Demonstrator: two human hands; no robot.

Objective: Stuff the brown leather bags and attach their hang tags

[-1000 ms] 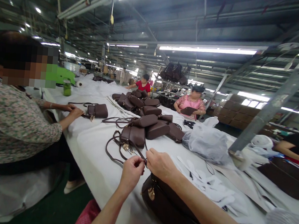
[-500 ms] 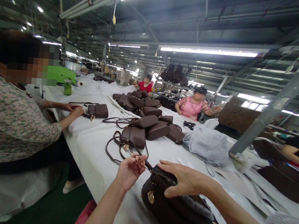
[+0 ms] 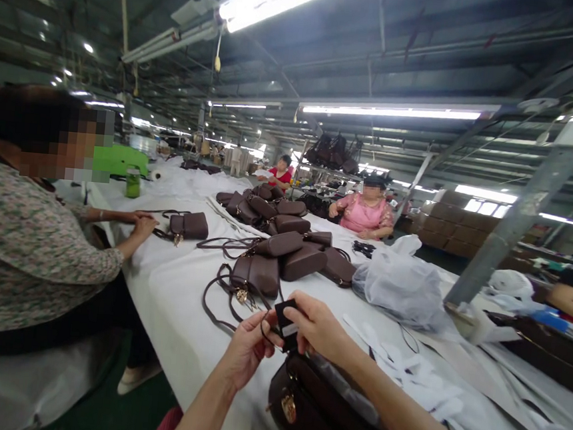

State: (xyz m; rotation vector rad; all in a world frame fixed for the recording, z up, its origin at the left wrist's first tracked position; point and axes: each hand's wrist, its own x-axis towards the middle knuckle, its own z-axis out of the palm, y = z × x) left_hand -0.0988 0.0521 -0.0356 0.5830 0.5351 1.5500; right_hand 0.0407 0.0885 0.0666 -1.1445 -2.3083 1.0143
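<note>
My right hand point(image 3: 321, 328) is closed on a black tag point(image 3: 288, 323) with a pale strip on its face. Close beside it, my left hand point(image 3: 249, 345) pinches a thin dark cord that runs by the tag; whether the two are joined I cannot tell. Below both hands a dark brown handbag point(image 3: 314, 411) with a gold-coloured charm point(image 3: 288, 408) sits on the white-covered table point(image 3: 179, 299), partly covered by my right forearm. Just beyond my hands lies a smaller brown bag point(image 3: 257, 274) with its strap looped on the cloth.
A pile of brown bags point(image 3: 290, 225) covers the table's middle. To the right are a clear plastic bag point(image 3: 401, 282), scattered white slips point(image 3: 404, 366) and a grey post point(image 3: 517, 215). A co-worker point(image 3: 38, 240) sits at the left, beside another brown bag point(image 3: 190, 225).
My right hand has lifted off the handbag's top and moved left beside my left hand, the black tag now upright in its fingers. The view has shifted slightly.
</note>
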